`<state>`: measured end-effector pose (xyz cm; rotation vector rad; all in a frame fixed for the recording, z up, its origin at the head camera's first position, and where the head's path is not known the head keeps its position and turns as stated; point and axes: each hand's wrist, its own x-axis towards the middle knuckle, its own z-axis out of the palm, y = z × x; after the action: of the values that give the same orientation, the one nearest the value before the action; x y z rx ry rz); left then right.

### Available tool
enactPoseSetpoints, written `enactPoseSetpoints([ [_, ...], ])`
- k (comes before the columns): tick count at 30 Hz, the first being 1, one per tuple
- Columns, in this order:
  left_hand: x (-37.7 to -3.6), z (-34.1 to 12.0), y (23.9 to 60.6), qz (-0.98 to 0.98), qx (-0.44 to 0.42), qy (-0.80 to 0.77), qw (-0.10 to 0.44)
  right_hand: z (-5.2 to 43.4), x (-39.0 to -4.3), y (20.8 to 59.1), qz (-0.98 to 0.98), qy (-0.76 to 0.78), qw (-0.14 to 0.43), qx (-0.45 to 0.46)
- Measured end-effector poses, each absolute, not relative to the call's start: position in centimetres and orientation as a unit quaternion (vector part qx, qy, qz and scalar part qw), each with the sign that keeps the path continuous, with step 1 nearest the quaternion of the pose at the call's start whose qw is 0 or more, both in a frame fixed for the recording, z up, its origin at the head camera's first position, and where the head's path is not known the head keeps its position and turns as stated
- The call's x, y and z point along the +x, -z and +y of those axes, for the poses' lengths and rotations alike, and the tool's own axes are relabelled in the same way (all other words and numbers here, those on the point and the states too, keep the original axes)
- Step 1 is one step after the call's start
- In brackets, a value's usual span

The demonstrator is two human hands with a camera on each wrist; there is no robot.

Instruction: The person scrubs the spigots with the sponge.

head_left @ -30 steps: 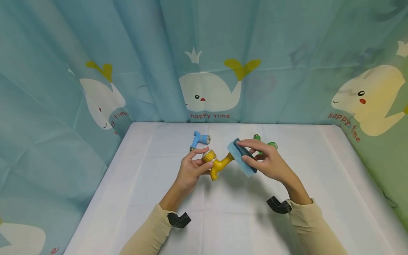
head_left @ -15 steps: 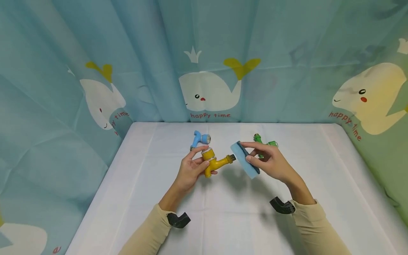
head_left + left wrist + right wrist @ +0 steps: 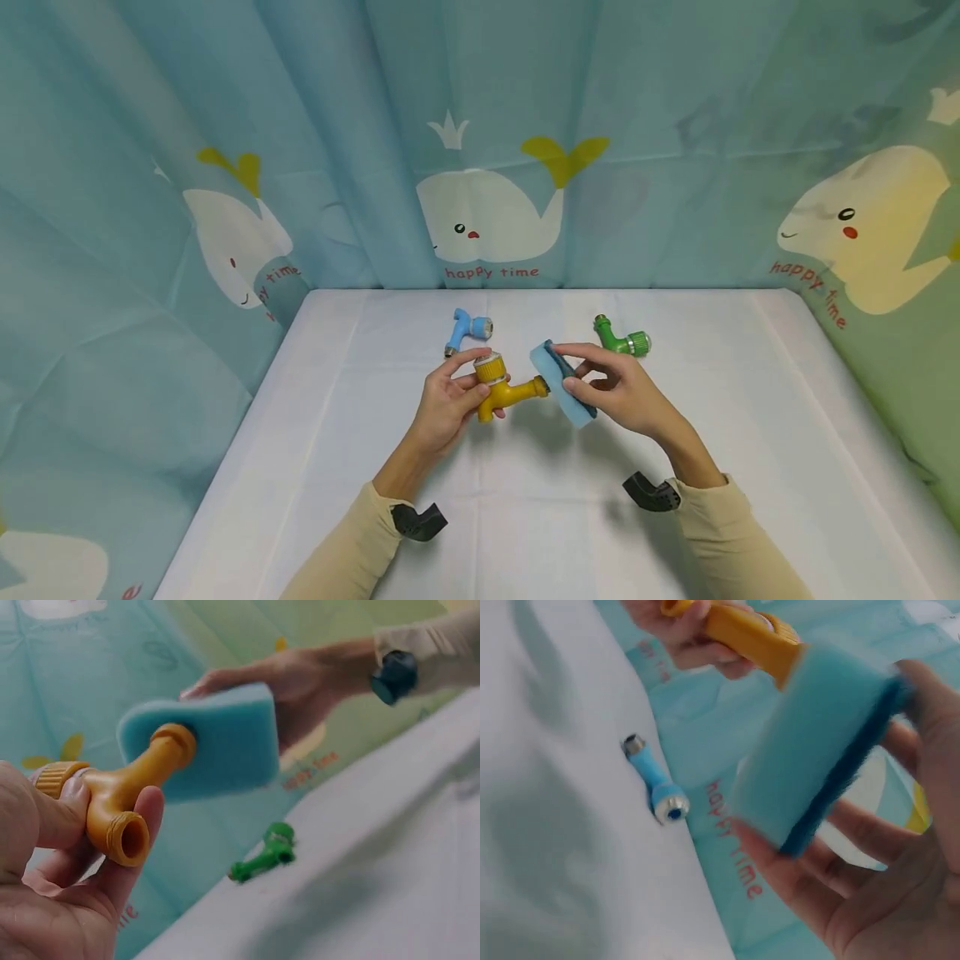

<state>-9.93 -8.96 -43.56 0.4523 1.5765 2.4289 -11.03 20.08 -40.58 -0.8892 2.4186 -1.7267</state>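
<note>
Sponge [image 3: 558, 383], blue, pinched between thumb and fingers of right hand [image 3: 622, 396], its face pressed on the spout end of yellow tap [image 3: 504, 388]. Left hand [image 3: 448, 400] grips the tap above mid tabletop [image 3: 525, 517]. Blue tap [image 3: 465, 329] and green tap [image 3: 621, 337] lie behind, well apart; front tabletop bare. Wrist views blurred; right palm partly hidden by sponge.

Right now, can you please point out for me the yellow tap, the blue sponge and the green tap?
yellow tap [image 3: 504, 392]: head view, on its body beside the left hand.
blue sponge [image 3: 225, 746]: left wrist view, on its light blue face.
green tap [image 3: 618, 337]: head view, on its bent body.
</note>
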Motion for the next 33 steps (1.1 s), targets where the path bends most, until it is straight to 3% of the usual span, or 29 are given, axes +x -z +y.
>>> enactPoseSetpoints([
  [5, -10.0, -9.2, 44.0, 0.529, 0.148, -0.829, 0.105, 19.8, -10.7, 40.5, 0.788, 0.548, -0.014, -0.281],
  [17, -10.2, -9.4, 44.5, 0.534, 0.130, -0.830, 0.098, 19.6, -10.8, 41.0, 0.811, 0.528, -0.018, -0.253],
  [28, -10.1, -9.4, 44.1, 0.471, 0.116, -0.865, 0.127, 20.4, -11.0, 42.0, 0.840, 0.500, -0.033, -0.208],
  [33, -10.2, -9.6, 43.8, 0.466, 0.107, -0.861, 0.173, 20.9, -10.8, 42.0, 0.843, 0.501, -0.035, -0.195],
])
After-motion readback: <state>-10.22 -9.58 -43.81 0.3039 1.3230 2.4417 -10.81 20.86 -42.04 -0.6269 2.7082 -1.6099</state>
